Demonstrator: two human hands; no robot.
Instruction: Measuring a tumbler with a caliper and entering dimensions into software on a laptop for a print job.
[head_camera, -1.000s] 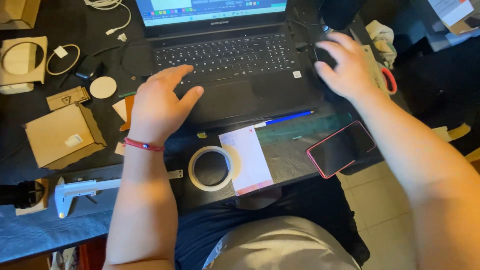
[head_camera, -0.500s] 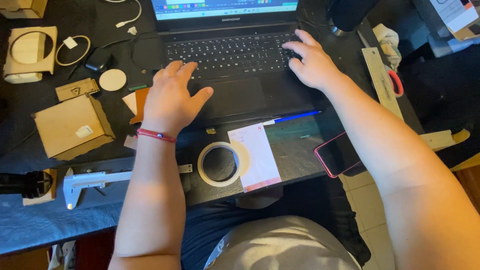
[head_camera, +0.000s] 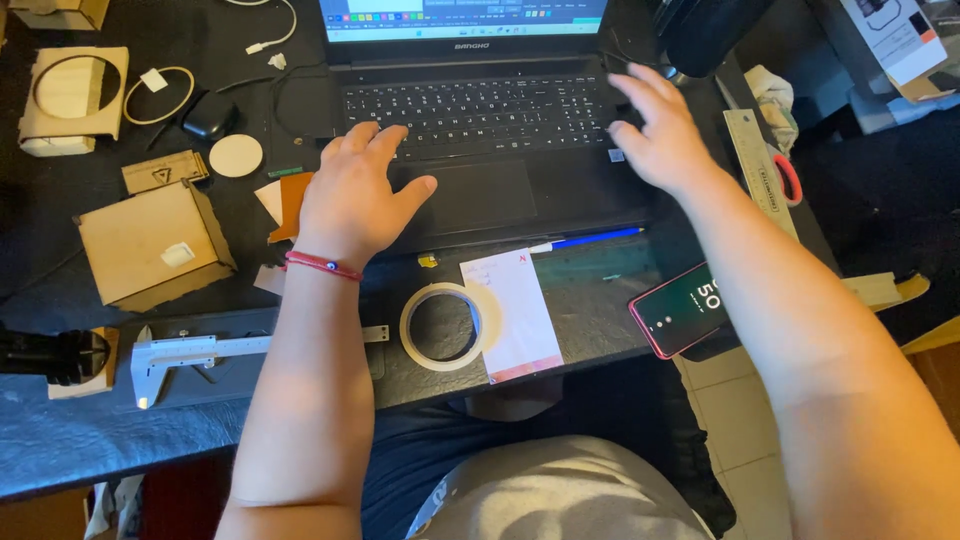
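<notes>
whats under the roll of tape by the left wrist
The tape roll lies partly on a white paper sheet; dark desk mat shows through its hole. Whatever sits beneath the ring itself is covered.
</notes>
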